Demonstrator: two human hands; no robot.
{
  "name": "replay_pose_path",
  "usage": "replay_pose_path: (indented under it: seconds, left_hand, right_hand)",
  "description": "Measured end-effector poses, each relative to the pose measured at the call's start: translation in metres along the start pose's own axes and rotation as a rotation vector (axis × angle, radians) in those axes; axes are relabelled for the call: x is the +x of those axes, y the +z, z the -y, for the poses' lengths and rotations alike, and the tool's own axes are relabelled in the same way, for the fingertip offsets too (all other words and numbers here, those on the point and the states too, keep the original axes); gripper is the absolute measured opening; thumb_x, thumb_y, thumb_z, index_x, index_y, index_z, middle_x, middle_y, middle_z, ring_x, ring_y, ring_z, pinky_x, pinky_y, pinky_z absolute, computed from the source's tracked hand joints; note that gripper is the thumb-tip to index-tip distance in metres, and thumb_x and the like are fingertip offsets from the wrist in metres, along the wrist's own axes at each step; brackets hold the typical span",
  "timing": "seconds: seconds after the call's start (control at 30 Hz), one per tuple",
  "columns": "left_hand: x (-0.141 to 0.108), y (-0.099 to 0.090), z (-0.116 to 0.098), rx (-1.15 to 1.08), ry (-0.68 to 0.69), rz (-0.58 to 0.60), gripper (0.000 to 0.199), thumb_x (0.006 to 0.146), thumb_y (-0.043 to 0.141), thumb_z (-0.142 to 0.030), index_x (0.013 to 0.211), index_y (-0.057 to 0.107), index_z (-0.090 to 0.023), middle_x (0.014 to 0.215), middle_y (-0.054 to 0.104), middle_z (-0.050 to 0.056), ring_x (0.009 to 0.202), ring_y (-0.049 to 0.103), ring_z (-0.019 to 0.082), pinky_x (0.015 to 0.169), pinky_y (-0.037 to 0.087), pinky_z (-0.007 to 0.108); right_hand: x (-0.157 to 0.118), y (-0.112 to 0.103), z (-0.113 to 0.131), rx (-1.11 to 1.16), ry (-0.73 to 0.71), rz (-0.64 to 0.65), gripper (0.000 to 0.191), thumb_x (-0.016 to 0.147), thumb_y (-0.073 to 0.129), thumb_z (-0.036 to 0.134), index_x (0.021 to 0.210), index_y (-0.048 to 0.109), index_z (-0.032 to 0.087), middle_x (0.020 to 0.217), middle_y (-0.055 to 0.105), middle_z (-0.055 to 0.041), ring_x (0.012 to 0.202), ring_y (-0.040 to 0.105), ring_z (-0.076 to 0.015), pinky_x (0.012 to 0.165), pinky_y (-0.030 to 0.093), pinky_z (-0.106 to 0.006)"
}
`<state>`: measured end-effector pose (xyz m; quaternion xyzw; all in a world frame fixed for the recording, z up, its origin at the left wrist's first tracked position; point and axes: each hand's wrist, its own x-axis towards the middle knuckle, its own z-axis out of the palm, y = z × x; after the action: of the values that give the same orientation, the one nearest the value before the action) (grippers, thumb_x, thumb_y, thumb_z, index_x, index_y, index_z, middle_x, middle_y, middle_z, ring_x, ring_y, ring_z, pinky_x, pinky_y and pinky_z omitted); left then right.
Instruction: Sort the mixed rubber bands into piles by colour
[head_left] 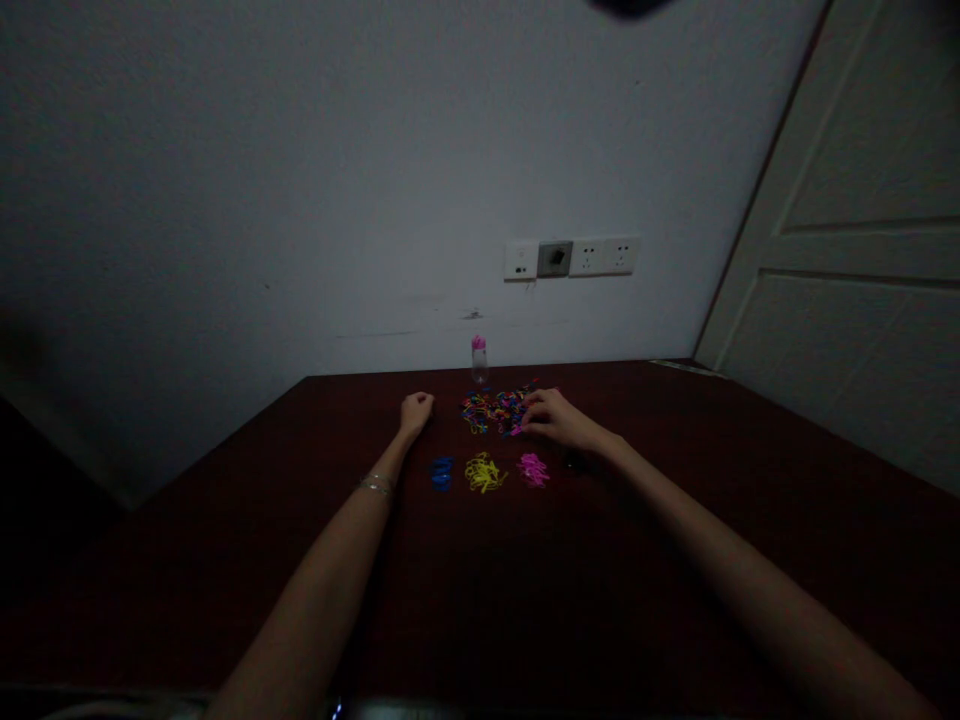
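My right hand [553, 418] reaches over the right side of a mixed heap of small colourful loop-shaped pieces [491, 411]. Its thumb and fingers are pinched at a small pink piece [516, 430] by the heap's edge. To the left of the heap, my left hand [417, 409] rests on the table in a loose fist, and nothing shows in it. Nearer to me lie three sorted piles in a row: blue pieces [442, 473], yellow pieces [484, 473] and pink pieces [533, 470].
A clear bottle with a pink top [479, 360] stands behind the heap, near the wall. The dark reddish table [480, 590] meets the wall, where sockets [604, 256] are mounted. A pale panelled door [847, 250] is on the right. The light is dim.
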<state>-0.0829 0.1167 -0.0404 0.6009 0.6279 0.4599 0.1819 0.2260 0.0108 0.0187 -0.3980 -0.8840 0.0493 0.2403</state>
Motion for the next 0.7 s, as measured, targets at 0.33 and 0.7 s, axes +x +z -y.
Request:
replay_pose_path:
  seconds: [0.33,0.7]
  left_hand:
    - [-0.001,0.000,0.001,0.042,0.015,0.017,0.025,0.074,0.045,-0.027,0.073,0.066,-0.013,0.053,0.057,0.002,0.053,0.052,0.013,0.052,0.036,0.021]
    - [0.000,0.001,0.001,0.102,0.049,0.040,0.024,0.073,0.048,-0.025,0.077,0.068,-0.013,0.059,0.063,0.004,0.059,0.057,0.015,0.059,0.040,0.022]
  right_hand:
    - [-0.032,0.000,0.011,0.080,0.017,0.152,0.015,0.077,0.060,0.033,0.080,0.071,0.022,0.104,0.058,-0.0077,0.106,0.047,-0.0239,0.091,0.036,-0.039]
    - [-0.048,-0.013,-0.031,0.065,0.120,0.020,0.019,0.077,0.057,0.032,0.084,0.069,0.020,0.100,0.063,-0.0077,0.095,0.056,-0.0213,0.087,0.041,-0.035]
